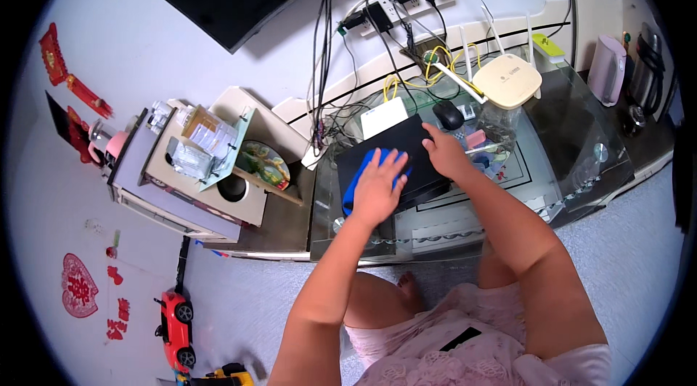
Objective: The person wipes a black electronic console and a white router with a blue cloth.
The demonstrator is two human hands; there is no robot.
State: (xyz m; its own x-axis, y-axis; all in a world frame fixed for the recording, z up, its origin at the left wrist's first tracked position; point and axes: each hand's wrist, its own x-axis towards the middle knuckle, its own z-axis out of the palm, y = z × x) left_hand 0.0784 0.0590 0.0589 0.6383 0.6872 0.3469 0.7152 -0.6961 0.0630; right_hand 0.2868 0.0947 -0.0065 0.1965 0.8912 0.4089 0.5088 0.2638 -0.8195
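Observation:
A flat black box lies at a slant on the glass-topped cabinet. My left hand rests on its top with fingers spread, pressing a blue cloth that shows beside and beneath the palm. At the box's right edge is my right hand, its thumb on top and the other fingers around the side. Part of the cloth is hidden under my left hand. Just beyond the box sit a small white box and a black computer mouse.
A cream router with raised antennas stands back right, among yellow cables. Black cords hang from a white power strip. Left is a shelf unit holding plastic containers. A lilac pitcher and a metal kettle stand far right.

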